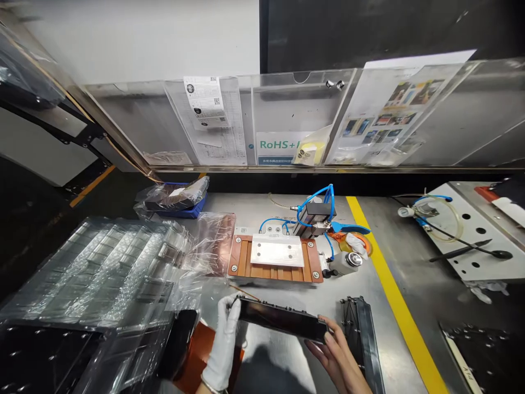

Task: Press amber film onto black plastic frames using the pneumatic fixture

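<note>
A long black panel with a glossy face is held up between both hands above the metal table. My left hand, in a white glove, grips the panel's left end with the thumb on its face. My bare right hand closes on the right end, thumb in front and fingers behind and below. Just beyond the panel lies a copper-coloured fixture with a silver block on top. Blue air tubes run to the black device behind it.
Stacked clear plastic trays fill the left side. A black frame part stands at the right, near yellow tape. A bottle and orange dish sit right of the fixture. Farther right is a white control box.
</note>
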{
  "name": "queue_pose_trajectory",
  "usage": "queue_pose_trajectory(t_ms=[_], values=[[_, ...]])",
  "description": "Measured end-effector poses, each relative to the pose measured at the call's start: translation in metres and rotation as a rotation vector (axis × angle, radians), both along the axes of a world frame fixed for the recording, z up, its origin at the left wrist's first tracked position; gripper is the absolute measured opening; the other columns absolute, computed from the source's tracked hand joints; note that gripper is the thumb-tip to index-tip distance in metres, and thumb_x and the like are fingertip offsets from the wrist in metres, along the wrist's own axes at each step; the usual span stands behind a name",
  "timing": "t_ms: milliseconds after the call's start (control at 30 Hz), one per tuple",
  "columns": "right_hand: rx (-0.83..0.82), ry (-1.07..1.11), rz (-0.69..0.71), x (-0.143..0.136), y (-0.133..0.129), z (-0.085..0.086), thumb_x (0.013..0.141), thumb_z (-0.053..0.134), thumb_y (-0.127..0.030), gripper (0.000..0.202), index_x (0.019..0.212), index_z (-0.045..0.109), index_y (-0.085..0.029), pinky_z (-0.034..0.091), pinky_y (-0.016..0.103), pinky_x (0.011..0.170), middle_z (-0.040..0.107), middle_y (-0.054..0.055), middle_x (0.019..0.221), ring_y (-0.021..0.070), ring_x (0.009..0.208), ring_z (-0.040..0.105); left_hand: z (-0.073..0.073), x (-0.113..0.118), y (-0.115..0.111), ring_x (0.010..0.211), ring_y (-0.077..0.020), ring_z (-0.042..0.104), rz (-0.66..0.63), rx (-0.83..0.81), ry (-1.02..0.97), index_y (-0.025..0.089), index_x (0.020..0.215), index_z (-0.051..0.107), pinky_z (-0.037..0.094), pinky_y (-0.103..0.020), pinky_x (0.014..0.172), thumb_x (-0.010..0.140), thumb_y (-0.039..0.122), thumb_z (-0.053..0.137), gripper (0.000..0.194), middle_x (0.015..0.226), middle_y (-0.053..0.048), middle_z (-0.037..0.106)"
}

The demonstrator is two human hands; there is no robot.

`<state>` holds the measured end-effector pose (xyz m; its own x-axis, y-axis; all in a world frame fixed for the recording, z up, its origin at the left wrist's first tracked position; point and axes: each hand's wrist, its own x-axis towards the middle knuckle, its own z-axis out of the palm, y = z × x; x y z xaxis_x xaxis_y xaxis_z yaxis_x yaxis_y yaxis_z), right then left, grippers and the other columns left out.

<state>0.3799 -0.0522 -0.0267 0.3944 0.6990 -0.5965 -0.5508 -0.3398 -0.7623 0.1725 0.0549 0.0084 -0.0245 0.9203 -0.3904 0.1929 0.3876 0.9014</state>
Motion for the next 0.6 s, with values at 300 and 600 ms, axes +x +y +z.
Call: queue_pose_trajectory(t_ms=[300,600], values=[[-0.036,-0.404,0.456,0.011,0.002,0.037,0.084,0.045,-0.068,0.057,0.123,0.061,-0.028,0.031,0.044,0.114,0.058,0.006,0.137,0.0286,0.134,0.044,0.022,-0.023,0.019,0.115,-0.0246,0.059,-0.292,0.590,0.354,0.023,0.117,0.054,0.047,-0.044,0.100,0.089,0.038,0.058,0.032,0.123,-0.009,0.062],[0.020,-0.690,0.414,-0.007,0.007,0.027,0.087,0.051,-0.056,0.046,0.121,0.060,-0.027,0.043,0.038,0.105,0.060,0.007,0.128,0.0262,0.124,0.053,0.052,0.047,-0.020,0.064,-0.0226,0.072,-1.184,0.823,0.828,0.021,0.111,0.061,0.055,-0.029,0.050,0.087,0.023,0.058,0.024,0.094,-0.003,0.076]])
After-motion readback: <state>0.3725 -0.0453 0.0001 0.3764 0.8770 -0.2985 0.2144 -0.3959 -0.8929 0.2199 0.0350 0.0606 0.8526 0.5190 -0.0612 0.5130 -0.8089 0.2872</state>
